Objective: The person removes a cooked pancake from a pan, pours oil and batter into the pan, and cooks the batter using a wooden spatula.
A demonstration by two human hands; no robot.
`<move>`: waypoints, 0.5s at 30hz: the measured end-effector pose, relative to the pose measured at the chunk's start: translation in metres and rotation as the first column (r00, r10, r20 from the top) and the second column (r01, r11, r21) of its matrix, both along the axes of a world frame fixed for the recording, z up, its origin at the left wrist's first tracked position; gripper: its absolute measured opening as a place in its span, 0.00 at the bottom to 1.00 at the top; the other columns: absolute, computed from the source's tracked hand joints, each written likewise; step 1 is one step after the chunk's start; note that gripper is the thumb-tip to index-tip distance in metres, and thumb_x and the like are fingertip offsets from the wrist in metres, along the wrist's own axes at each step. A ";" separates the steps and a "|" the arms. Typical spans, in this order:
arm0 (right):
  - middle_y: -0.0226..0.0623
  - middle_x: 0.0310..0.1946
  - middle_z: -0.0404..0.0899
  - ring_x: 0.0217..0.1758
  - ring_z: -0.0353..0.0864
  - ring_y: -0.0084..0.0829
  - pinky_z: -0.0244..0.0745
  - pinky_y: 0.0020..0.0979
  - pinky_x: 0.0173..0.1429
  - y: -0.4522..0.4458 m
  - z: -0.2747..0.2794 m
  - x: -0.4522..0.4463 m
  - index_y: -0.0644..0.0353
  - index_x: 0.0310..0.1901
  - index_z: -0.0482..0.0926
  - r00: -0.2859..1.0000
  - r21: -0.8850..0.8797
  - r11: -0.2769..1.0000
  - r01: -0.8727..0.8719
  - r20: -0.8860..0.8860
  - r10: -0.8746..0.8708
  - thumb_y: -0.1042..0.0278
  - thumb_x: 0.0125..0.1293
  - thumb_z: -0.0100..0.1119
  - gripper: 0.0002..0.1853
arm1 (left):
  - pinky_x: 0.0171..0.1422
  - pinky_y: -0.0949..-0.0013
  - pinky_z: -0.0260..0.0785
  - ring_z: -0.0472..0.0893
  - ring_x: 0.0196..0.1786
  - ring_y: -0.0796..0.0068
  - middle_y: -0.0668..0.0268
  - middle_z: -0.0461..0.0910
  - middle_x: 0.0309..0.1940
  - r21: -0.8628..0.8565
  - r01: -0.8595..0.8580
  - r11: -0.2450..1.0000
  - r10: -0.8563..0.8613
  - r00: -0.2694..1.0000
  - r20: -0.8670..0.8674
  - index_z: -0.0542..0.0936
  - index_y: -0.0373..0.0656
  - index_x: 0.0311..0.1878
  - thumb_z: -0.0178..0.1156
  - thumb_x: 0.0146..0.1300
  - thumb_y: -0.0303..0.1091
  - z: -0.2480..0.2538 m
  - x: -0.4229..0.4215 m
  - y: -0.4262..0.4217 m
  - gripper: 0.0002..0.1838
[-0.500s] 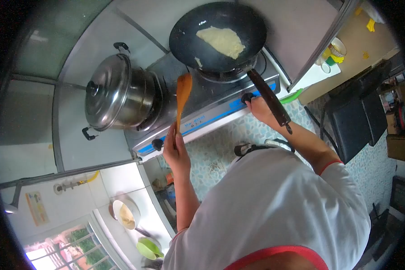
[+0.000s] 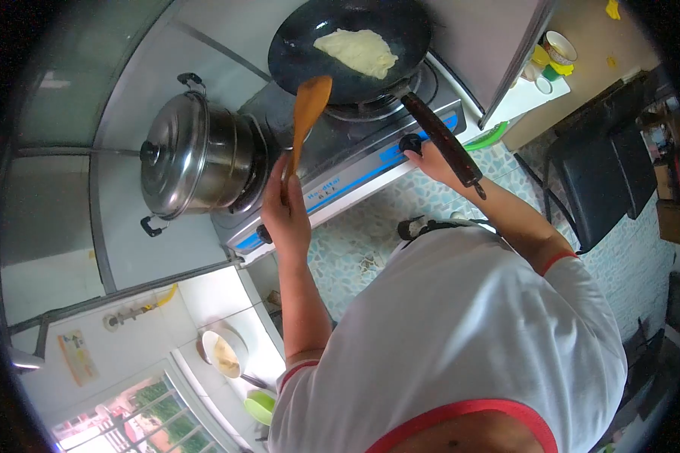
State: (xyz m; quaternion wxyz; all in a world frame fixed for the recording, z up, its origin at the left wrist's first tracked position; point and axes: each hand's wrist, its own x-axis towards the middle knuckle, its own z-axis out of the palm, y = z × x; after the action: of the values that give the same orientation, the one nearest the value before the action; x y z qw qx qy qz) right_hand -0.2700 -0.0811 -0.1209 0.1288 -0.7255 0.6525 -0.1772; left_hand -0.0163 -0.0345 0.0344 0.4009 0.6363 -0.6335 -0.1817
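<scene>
My left hand (image 2: 287, 208) is closed around the handle of a wooden spatula (image 2: 310, 104). The spatula's flat head points up and overlaps the lower left rim of a black wok (image 2: 295, 57) in view; whether they touch I cannot tell. Inside the wok lies a pale, folded flatbread-like piece (image 2: 359, 53). My right hand (image 2: 433, 164) grips the black control knob (image 2: 410, 143) on the front of the gas stove (image 2: 363, 170). Above my right wrist the wok's dark handle (image 2: 442, 140) juts out toward me.
On the left burner stands a lidded steel pot (image 2: 196, 155). A white bowl (image 2: 225, 353) with pale food and a green bowl (image 2: 261, 406) sit on the lower left counter. Cups and bowls (image 2: 557, 49) stand at upper right, with a black chair (image 2: 601, 181) below.
My left hand has raised the spatula, and its head now overlaps the wok's rim in view. My right hand stays at the knob. The whole view has shifted slightly.
</scene>
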 end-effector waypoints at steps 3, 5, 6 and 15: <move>0.49 0.23 0.76 0.34 0.77 0.47 0.71 0.39 0.39 0.008 0.000 -0.018 0.62 0.27 0.77 0.980 0.142 0.990 0.026 0.190 -0.053 0.46 0.55 0.51 0.23 | 0.30 0.76 0.62 0.72 0.25 0.76 0.60 0.75 0.28 -0.137 0.191 0.972 -0.167 0.971 0.169 0.73 0.37 0.51 0.52 0.60 0.27 0.011 -0.003 -0.033 0.15; 0.49 0.25 0.77 0.34 0.77 0.48 0.70 0.40 0.38 0.014 0.001 -0.031 0.61 0.28 0.77 0.956 0.234 0.971 0.046 0.273 -0.111 0.43 0.55 0.49 0.25 | 0.33 0.67 0.66 0.77 0.30 0.60 0.52 0.76 0.29 -0.123 0.285 0.951 -0.240 0.926 0.292 0.74 0.38 0.48 0.52 0.59 0.31 0.021 -0.008 -0.057 0.15; 0.50 0.25 0.77 0.34 0.77 0.48 0.70 0.40 0.38 0.016 0.007 -0.039 0.61 0.29 0.77 0.963 0.250 0.968 -0.014 0.263 -0.054 0.42 0.54 0.48 0.25 | 0.35 0.65 0.67 0.77 0.32 0.58 0.51 0.76 0.29 -0.037 0.303 0.952 -0.264 0.877 0.401 0.75 0.38 0.46 0.51 0.59 0.32 0.027 -0.015 -0.068 0.14; 0.31 0.26 0.76 0.26 0.73 0.22 0.67 0.23 0.31 0.038 0.091 -0.047 0.62 0.39 0.77 0.133 0.491 0.818 -0.300 0.871 -0.474 0.41 0.63 0.40 0.29 | 0.40 0.55 0.71 0.79 0.35 0.54 0.53 0.78 0.30 0.383 0.355 0.853 -0.476 0.227 0.849 0.78 0.39 0.32 0.46 0.56 0.33 0.030 -0.113 -0.143 0.12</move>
State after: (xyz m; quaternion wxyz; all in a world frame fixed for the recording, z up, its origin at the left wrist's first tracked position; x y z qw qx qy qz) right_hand -0.3166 -0.0434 -0.0302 0.7199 -0.3072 0.4650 -0.4137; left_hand -0.1295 -0.1773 0.0640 -0.1253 0.4526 -0.8797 0.0747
